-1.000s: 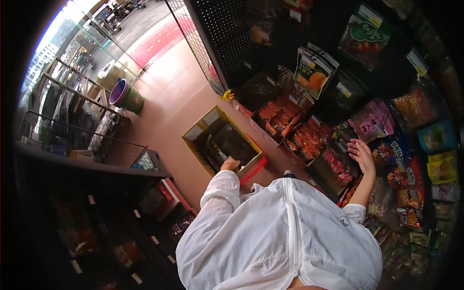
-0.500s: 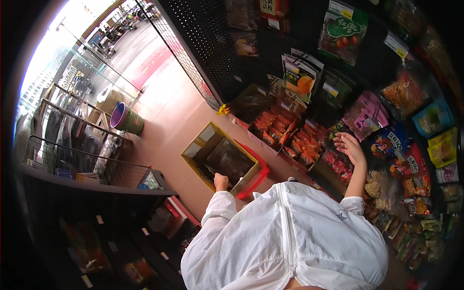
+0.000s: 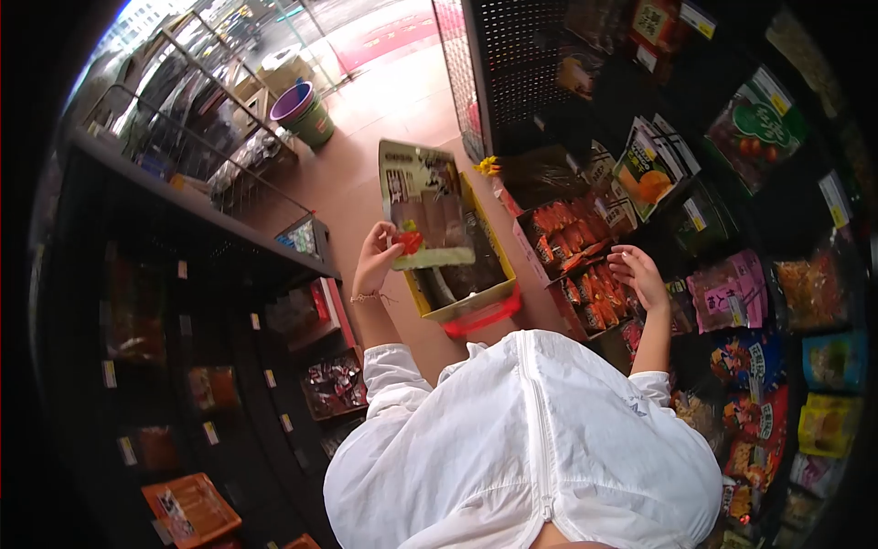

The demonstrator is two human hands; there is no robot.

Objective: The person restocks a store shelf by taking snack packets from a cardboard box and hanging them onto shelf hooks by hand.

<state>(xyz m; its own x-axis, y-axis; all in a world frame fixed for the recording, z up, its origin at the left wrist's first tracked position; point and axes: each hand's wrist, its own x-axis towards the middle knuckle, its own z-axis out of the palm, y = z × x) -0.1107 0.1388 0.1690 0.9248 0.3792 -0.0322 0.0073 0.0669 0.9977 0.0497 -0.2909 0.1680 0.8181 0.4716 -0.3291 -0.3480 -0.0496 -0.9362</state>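
The left hand (image 3: 375, 261) pinches a flat, pale-green and brown plastic pouch (image 3: 428, 197) by its lower left edge, fingers closed on it. The pouch is held up above a yellow, open-topped rectangular box (image 3: 496, 292) on the pinkish tiled floor (image 3: 357, 194), hiding part of it from view. The right hand (image 3: 640, 276) hangs near small, shiny orange-wrapped packets (image 3: 569, 231) (whether it touches any, I cannot tell), its fingers loosely parted and slightly curled, with nothing visible between them.
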